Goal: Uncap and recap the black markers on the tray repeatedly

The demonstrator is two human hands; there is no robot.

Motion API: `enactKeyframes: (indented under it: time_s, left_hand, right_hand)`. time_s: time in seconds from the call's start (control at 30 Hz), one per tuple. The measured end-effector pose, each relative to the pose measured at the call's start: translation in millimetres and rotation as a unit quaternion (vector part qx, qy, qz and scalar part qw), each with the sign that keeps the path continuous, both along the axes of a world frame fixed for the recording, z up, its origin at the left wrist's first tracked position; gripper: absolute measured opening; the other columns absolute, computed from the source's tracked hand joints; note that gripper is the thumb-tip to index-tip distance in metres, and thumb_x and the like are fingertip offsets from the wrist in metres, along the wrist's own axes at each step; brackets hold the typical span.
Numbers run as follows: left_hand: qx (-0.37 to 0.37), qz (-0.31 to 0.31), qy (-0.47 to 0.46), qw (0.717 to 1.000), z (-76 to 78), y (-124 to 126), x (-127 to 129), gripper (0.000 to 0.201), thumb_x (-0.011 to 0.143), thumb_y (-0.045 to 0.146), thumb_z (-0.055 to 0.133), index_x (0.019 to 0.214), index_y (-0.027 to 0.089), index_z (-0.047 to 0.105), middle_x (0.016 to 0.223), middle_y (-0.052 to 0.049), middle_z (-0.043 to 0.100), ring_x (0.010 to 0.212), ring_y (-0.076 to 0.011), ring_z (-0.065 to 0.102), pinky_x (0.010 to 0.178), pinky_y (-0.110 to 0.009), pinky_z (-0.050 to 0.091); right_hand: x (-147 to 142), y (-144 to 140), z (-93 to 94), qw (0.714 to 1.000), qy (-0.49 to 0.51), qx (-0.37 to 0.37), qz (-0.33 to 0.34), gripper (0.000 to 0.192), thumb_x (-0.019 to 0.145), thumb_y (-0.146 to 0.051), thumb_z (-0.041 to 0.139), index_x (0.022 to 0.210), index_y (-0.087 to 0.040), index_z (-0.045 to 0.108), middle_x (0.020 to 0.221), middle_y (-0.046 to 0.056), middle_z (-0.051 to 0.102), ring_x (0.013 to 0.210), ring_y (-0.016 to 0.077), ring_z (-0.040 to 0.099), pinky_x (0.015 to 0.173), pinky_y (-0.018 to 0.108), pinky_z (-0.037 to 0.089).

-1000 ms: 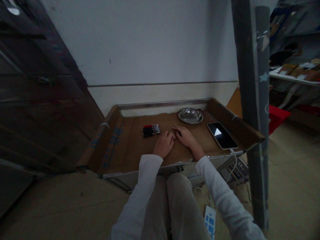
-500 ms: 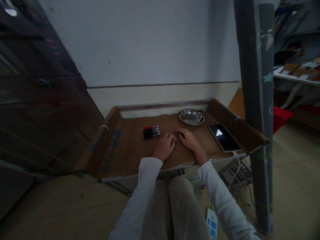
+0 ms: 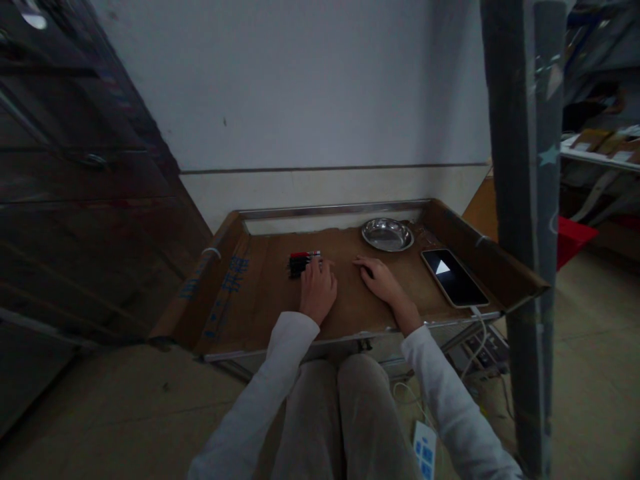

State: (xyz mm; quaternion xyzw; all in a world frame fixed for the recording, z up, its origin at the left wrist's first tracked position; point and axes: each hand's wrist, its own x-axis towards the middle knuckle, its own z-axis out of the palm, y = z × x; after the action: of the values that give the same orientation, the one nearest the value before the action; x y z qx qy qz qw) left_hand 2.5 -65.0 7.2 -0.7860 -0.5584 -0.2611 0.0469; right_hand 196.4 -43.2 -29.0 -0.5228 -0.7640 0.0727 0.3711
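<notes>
On the cardboard-lined surface point(image 3: 260, 293) in front of me, I am laying my left hand point(image 3: 317, 291) over the near end of the small bundle of markers point(image 3: 301, 262), fingers resting on them; whether the grip is closing around one I cannot tell, since the fingers are hiding the contact. My right hand point(image 3: 383, 280) is lying flat and spread beside it, holding nothing. To do this well, I am judging I should curl the fingers round a single marker rather than nudging the whole bundle. A steel dish point(image 3: 387, 234) and a phone point(image 3: 454, 277) are sitting farther right, well apart.
</notes>
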Motion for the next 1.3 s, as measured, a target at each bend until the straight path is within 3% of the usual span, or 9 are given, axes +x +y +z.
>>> enactKeyframes:
  time_s: [0.07,0.13,0.37,0.6,0.7,0.83,1.03,1.17,1.3]
  left_hand:
    - [0.012,0.081,0.012,0.997,2.2,2,-12,0.025,0.084,0.018,0.048,0.109,0.015,0.052,0.117,-0.015,0.048,0.103,-0.0286,0.048,0.087,-0.041,0.039]
    - [-0.002,0.115,0.025,0.993,3.4,3,-24,0.025,0.084,0.020,0.048,0.109,0.015,0.052,0.112,-0.015,0.050,0.101,-0.0291,0.048,0.084,-0.042,0.039]
    - [0.009,0.096,0.079,0.992,4.6,2,-38,0.016,0.087,0.024,0.048,0.099,0.018,0.056,0.105,-0.012,0.054,0.099,-0.0271,0.050,0.084,-0.040,0.038]
    - [-0.004,-0.018,0.070,0.997,12.6,7,-31,0.020,0.092,0.030,0.041,0.098,0.019,0.057,0.099,-0.009,0.059,0.096,-0.0251,0.053,0.086,-0.041,0.039]
    - [-0.047,-0.120,-0.012,0.992,20.1,21,-19,0.021,0.094,0.029,0.039,0.101,0.018,0.055,0.102,-0.008,0.058,0.093,-0.0205,0.056,0.084,-0.036,0.043]
    - [-0.068,-0.200,-0.143,0.967,23.2,57,-1,0.013,0.089,0.028,0.051,0.093,0.017,0.056,0.093,-0.005,0.059,0.092,-0.0181,0.057,0.086,-0.034,0.045]
    - [-0.093,-0.241,-0.262,0.930,12.6,106,11,0.030,0.074,0.022,0.068,0.101,0.017,0.054,0.094,-0.003,0.062,0.088,-0.0156,0.060,0.081,-0.031,0.047]
    - [-0.085,-0.252,-0.290,0.919,5.6,111,7,0.033,0.073,0.023,0.069,0.102,0.018,0.054,0.094,-0.004,0.062,0.088,-0.0155,0.060,0.077,-0.029,0.047]
    - [-0.073,-0.241,-0.308,0.918,1.6,107,1,0.033,0.073,0.021,0.069,0.103,0.017,0.054,0.094,-0.004,0.061,0.086,-0.0150,0.060,0.074,-0.027,0.048]
  right_hand:
    - [-1,-1,0.6,1.000,-0.011,0.003,0.002,0.034,0.085,-0.014,0.043,0.113,-0.019,0.061,0.123,0.009,0.060,0.113,0.0194,0.055,0.100,0.040,0.042]
    - [-3,-2,1.3,1.000,-0.022,0.008,0.002,0.034,0.085,-0.014,0.042,0.113,-0.018,0.060,0.123,0.010,0.060,0.113,0.0197,0.055,0.101,0.040,0.041]
    - [-11,-5,5.5,0.998,-0.067,0.012,-0.005,0.035,0.086,-0.015,0.041,0.118,-0.015,0.055,0.120,0.013,0.059,0.115,0.0220,0.052,0.098,0.042,0.043]
    - [-25,0,23.6,0.991,-0.072,0.048,0.101,0.048,0.085,-0.017,0.047,0.133,-0.021,0.041,0.132,0.011,0.046,0.122,0.0220,0.045,0.100,0.041,0.041]
    - [-27,13,33.7,0.984,-0.083,0.050,0.147,0.039,0.085,-0.014,0.048,0.123,-0.020,0.050,0.120,0.010,0.054,0.113,0.0213,0.050,0.097,0.039,0.042]
    - [-20,38,34.7,0.991,-0.045,0.038,0.121,0.021,0.086,-0.015,0.047,0.103,-0.017,0.059,0.097,0.008,0.061,0.095,0.0198,0.055,0.087,0.035,0.045]
    - [-9,59,15.8,0.994,0.029,0.043,0.101,0.020,0.086,-0.018,0.049,0.103,-0.015,0.058,0.096,0.008,0.059,0.089,0.0182,0.055,0.083,0.033,0.045]
    - [-6,59,10.0,0.993,0.034,0.042,0.106,0.029,0.084,-0.019,0.054,0.113,-0.017,0.055,0.103,0.009,0.059,0.096,0.0195,0.054,0.089,0.037,0.043]
    - [-4,58,8.9,0.994,0.012,0.029,0.104,0.024,0.084,-0.020,0.055,0.107,-0.017,0.059,0.096,0.008,0.059,0.092,0.0194,0.053,0.087,0.036,0.043]
